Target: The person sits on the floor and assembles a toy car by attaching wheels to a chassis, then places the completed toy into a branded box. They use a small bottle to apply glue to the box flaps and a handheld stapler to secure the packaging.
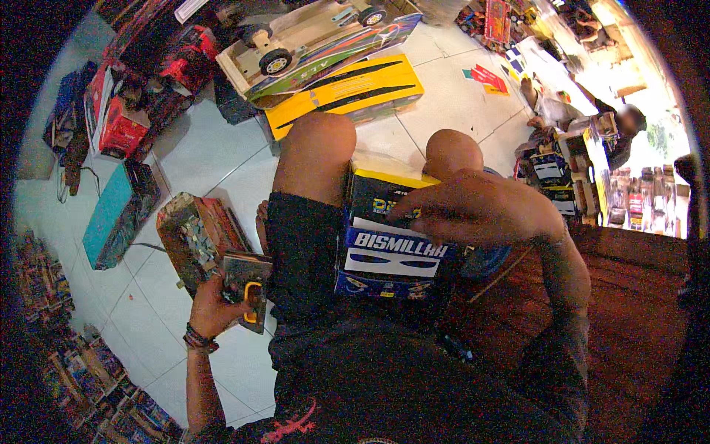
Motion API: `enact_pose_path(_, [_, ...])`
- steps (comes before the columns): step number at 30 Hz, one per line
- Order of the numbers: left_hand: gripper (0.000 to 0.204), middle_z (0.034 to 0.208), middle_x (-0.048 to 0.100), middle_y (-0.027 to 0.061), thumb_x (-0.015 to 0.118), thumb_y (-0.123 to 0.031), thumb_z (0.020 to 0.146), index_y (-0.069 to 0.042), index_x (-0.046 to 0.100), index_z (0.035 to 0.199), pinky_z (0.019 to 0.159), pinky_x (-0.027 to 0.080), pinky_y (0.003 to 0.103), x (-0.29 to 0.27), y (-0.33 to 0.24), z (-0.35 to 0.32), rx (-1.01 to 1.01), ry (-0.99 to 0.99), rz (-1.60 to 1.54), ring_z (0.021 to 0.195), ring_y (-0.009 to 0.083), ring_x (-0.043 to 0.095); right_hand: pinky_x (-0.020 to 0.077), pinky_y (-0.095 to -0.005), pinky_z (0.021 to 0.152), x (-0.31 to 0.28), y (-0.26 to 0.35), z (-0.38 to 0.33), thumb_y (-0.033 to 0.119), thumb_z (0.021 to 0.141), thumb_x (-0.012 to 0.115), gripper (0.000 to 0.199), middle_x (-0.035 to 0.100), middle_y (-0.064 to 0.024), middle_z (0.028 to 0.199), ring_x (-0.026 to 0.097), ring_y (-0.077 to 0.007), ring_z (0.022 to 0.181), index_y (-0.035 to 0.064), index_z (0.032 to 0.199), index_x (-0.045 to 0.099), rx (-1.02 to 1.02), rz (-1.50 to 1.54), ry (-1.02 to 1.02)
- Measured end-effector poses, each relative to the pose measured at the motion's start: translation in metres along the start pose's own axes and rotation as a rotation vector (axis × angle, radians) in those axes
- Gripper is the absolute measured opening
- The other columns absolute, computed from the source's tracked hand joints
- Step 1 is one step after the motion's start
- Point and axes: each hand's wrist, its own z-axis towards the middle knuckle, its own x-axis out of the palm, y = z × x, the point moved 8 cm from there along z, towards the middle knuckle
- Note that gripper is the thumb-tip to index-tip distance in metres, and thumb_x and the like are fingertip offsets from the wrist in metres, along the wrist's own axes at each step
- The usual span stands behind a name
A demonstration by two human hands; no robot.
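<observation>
On my lap stands a boxy toy truck cab [392,263], covered with black, yellow, white and blue stickers. My right hand [425,211] reaches across it from the right, fingers stretched out against its upper front; its outline is somewhat blurred. Low on the left, my left hand [213,307] is closed round the edge of a flat dark piece [250,277] with a yellow-orange loop [252,300] on it. I cannot tell its exact kind. Just beyond that hand lies an open reddish-brown box [225,214] holding many small light pieces.
A wooden toy truck body [244,66] with black wheels lies beyond my knees, behind a yellow panel [347,92]. At left are a teal box [111,214] and a red toy truck [118,122]. Another person [562,115] sits at far right near several toy trucks [555,174].
</observation>
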Motion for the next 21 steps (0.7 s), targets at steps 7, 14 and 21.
enact_pose_path(7, [0.056,0.081,0.070,0.0162,0.079,-0.042,0.075,-0.003,0.060,0.110,0.063,0.056,0.042,0.016,-0.024,-0.005,0.064,-0.094,0.289,0.071,0.0332,0.070,0.0504,-0.0287,0.063,0.031,-0.019,0.028,0.033,0.099,0.045,0.040,0.068,-0.0031,0.076,0.063,-0.0130,0.066,0.0081,0.127,0.058,0.168,0.294,0.350])
enact_pose_path(14, [0.066,0.074,0.068,0.0162,0.073,-0.041,0.082,0.001,0.048,0.127,0.059,0.053,0.045,0.019,-0.029,-0.013,0.093,-0.121,0.392,0.065,0.0361,0.067,0.0437,-0.0232,0.049,0.033,-0.019,0.041,0.030,0.102,0.042,0.040,0.057,0.0010,0.062,0.052,-0.0071,0.055,0.0053,0.131,0.056,0.199,0.422,0.385])
enact_pose_path(21, [0.063,0.079,0.066,0.0212,0.073,-0.039,0.082,0.006,0.050,0.119,0.062,0.052,0.046,0.025,-0.026,-0.014,0.092,-0.063,0.406,0.071,0.0383,0.066,0.0430,-0.0233,0.047,0.027,-0.027,0.022,0.035,0.102,0.043,0.042,0.056,0.0007,0.061,0.051,-0.0064,0.051,0.0075,0.128,0.060,0.376,0.444,0.453])
